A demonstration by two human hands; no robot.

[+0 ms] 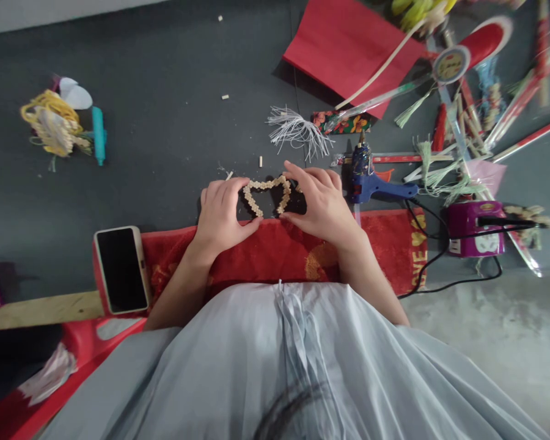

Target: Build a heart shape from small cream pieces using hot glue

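A pale beige, bumpy braided strip, bent into an arch that opens toward me, lies between my hands at the table's near edge. My left hand grips its left side, fingertips at the upper bend and thumb at the lower end. On the other side, my right hand holds the strip with its fingers near the upper right corner and its thumb by the lower right end. What the strip is made of is too small to tell. A red towel with yellow patterns lies under my wrists.
Right of my hands lies a blue glue gun, its black cable near a purple box. White strings, red paper and a ribbon spool are beyond. A phone, yellow cord and a turquoise tube are left.
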